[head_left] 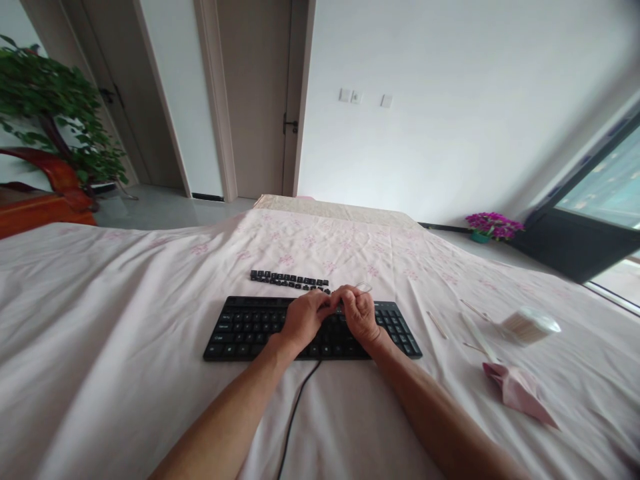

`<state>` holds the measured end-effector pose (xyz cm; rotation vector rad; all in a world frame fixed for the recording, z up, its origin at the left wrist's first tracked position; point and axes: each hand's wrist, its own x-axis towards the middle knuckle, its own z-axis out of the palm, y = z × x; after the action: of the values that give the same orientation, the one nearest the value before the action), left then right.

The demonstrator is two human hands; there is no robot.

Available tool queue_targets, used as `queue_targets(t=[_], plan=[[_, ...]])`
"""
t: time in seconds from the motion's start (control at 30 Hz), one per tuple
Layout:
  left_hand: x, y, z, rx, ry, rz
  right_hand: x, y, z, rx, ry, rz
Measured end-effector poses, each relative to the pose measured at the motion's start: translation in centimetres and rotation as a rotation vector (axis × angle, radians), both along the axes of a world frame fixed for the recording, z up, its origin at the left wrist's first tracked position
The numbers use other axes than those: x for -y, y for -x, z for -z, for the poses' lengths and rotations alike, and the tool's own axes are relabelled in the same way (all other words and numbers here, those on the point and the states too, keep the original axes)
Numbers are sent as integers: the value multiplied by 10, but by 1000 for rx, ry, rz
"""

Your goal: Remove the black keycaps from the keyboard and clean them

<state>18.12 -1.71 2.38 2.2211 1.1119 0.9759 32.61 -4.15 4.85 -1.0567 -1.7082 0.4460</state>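
A black keyboard (245, 333) lies on the pink floral cloth in front of me, its cable running toward me. Both hands meet above its upper middle. My right hand (359, 313) is closed, with the pale thin loop of what looks like a keycap puller (364, 287) sticking out beyond it. My left hand (305, 317) is pinched, fingertips against the right hand's fingers; whatever is between them is hidden. Behind the keyboard, removed black keycaps (287, 279) lie in two rows, the nearer row's right end close to my fingers.
Right of the keyboard lie a clear tub of cotton swabs (530, 325), several loose swabs (437, 325), a thin white stick (477, 335) and a folded pink cloth (520, 392). The black cable (300, 400) crosses the bedspread (125, 333). Doors and a wall stand beyond.
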Motion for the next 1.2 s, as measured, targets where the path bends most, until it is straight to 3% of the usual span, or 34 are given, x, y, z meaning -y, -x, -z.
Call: queue_targets(t=[0.1,0.23,0.4,0.57,0.8,1.03,1.2], plan=[[-3,1,2,142,75,8,1,-2,-7,116,-67,-1],[-10,2,5,364,243,-6,-2,-8,-22,348,-158,150],[-13,4,7,473,283,-97,-11,-8,-24,522,89,193],[-12,4,8,545,281,-64,-15,-3,-12,554,218,151],[-13,3,9,551,308,-75,-14,-8,-12,565,232,126],[-16,2,16,465,223,-97,-50,-36,-14,659,351,393],[-17,2,15,433,209,-128,-71,-38,-10,778,416,399]])
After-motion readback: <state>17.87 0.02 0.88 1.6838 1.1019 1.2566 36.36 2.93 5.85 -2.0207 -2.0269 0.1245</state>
